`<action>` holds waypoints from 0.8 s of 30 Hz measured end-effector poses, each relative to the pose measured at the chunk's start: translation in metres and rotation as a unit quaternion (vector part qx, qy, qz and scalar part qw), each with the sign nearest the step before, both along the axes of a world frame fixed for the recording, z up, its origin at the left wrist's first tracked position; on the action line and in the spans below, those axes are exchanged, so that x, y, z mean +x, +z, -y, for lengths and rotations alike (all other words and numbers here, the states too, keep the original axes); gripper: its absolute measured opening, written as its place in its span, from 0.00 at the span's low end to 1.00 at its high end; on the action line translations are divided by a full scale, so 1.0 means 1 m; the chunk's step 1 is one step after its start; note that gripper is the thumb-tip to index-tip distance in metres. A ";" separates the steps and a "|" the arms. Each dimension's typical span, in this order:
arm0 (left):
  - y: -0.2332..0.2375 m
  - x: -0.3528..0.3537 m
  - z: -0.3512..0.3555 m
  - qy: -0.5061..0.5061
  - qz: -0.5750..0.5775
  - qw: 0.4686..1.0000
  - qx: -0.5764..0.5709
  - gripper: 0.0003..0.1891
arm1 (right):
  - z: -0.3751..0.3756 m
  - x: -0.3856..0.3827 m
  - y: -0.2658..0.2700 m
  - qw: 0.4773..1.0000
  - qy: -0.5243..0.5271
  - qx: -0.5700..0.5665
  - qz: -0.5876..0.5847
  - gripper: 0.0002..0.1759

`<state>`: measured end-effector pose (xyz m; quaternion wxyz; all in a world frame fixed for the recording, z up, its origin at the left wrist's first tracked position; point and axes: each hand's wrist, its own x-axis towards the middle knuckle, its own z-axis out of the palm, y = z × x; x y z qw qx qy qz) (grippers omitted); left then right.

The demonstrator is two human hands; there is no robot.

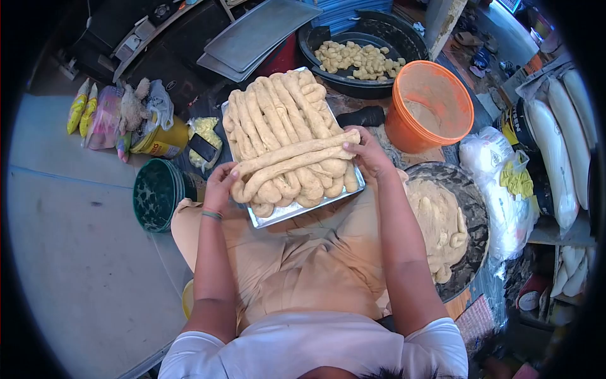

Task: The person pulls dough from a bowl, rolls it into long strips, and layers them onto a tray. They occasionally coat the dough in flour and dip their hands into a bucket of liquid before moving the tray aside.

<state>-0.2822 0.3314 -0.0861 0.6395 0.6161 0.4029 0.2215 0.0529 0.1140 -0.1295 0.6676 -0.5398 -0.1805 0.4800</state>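
My left fingers (226, 173) (eight o'clock) and right fingers (355, 148) (two) are pinching a dough strip (297, 151); overstretching would be risking tears.

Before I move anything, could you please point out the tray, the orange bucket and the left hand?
Tray (285, 213): head view, on its bare near edge.
Orange bucket (406, 129): head view, on its outer wall.
Left hand (219, 184): head view, on the middle of the hand.
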 end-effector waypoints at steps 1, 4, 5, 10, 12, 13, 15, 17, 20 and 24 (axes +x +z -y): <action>0.002 0.002 0.000 0.014 0.018 1.000 -0.017 0.17 | -0.001 -0.001 -0.002 1.000 -0.003 -0.002 0.023 0.31; 0.006 0.005 0.003 0.049 -0.003 0.996 -0.081 0.19 | -0.006 -0.003 -0.004 0.997 -0.002 -0.026 0.074 0.27; 0.004 0.005 0.006 0.031 -0.021 0.998 -0.048 0.20 | -0.006 -0.003 -0.002 0.996 0.003 -0.046 0.079 0.25; -0.007 -0.009 0.005 -0.021 0.000 1.000 -0.015 0.29 | -0.011 -0.010 0.008 0.999 -0.029 0.024 -0.035 0.21; 0.018 -0.019 0.001 -0.003 0.061 0.996 -0.072 0.30 | -0.011 -0.011 0.013 0.996 -0.029 0.043 -0.074 0.20; 0.029 -0.025 -0.003 0.010 0.097 0.992 -0.080 0.29 | -0.011 -0.009 0.011 0.998 -0.028 0.035 -0.044 0.20; 0.041 -0.039 -0.016 -0.006 0.120 0.990 -0.069 0.29 | -0.012 -0.007 0.001 1.000 -0.021 0.016 0.015 0.19; 0.039 -0.040 -0.024 -0.013 0.101 0.993 -0.055 0.29 | -0.014 -0.001 -0.020 0.990 -0.010 -0.024 0.138 0.19; 0.010 -0.031 -0.031 0.002 0.059 0.998 -0.030 0.27 | -0.016 0.005 -0.021 0.983 -0.023 -0.019 0.182 0.17; -0.008 -0.014 -0.018 0.032 0.069 0.997 0.026 0.25 | -0.014 0.017 0.019 0.979 -0.187 0.074 0.026 0.13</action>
